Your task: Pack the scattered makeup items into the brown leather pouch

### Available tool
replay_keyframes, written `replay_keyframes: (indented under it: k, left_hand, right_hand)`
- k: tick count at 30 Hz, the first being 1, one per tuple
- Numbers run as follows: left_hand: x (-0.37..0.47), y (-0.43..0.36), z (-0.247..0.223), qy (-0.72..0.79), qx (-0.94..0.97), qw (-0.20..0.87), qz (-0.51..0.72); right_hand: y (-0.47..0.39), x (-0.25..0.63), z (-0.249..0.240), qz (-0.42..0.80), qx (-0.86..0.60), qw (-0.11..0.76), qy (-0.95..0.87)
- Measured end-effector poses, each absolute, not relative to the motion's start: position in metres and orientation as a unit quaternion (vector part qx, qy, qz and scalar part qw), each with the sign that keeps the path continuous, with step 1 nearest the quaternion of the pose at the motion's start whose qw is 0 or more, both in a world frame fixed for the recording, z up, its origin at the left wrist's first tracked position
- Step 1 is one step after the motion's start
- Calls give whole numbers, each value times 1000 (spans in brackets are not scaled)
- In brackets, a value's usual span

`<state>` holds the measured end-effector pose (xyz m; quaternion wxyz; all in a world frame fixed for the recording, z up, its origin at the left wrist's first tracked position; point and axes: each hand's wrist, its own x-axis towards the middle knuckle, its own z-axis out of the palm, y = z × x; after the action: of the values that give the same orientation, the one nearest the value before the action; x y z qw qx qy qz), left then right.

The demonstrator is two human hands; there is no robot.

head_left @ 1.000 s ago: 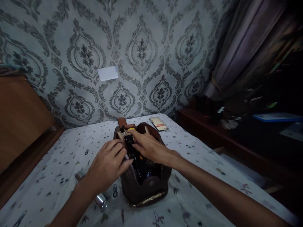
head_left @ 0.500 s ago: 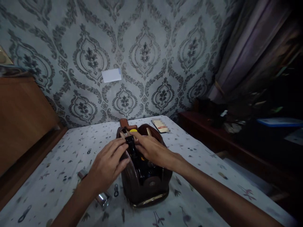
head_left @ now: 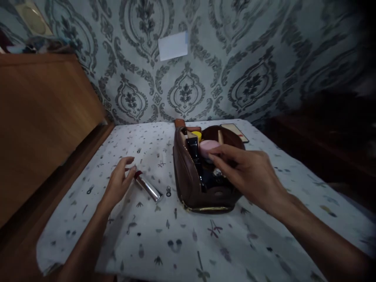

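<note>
A brown leather toiletry bag [head_left: 188,172] stands unzipped on the bed. Inside it are a black tube [head_left: 193,149], a thing with a yellow cap [head_left: 197,135] and other dark items too dim to name. Above the bag's opening, my right hand [head_left: 249,168] pinches a round pink case [head_left: 209,147] between thumb and fingers. My left hand [head_left: 119,180] is to the left of the bag, thumb and fingers apart. Its fingertips are by the dark red end of a shiny silver cylinder [head_left: 150,190] lying on the sheet; whether they touch it, I cannot tell.
Behind the bag lie a brown leather piece [head_left: 179,123] and a flat, dark-edged phone-like slab [head_left: 236,132]. A wooden cabinet [head_left: 44,117] borders the left side. The patterned sheet [head_left: 164,243] covers the bed, with a papered wall behind and dark furniture at right.
My left hand has left the bag and moved left to the silver cylinder. My right hand has drawn back a little, with the pink case now showing in it. The view has shifted left and down.
</note>
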<state>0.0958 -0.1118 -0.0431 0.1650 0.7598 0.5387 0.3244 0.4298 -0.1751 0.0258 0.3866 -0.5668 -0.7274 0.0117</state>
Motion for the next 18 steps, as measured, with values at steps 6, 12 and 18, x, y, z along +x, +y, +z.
replay_keyframes:
  k: [6, 12, 18]
  left_hand:
    - [80, -131, -65, 536, 783, 143, 281]
    - [74, -118, -86, 480, 841, 65, 240]
    - [54, -91, -115, 407, 891, -56, 192]
  right_hand:
    - [-213, 383, 12, 43, -421, 400, -813]
    - [-222, 323, -30, 223, -428, 203, -852]
    - [-206, 294, -79, 204, -482, 156, -837]
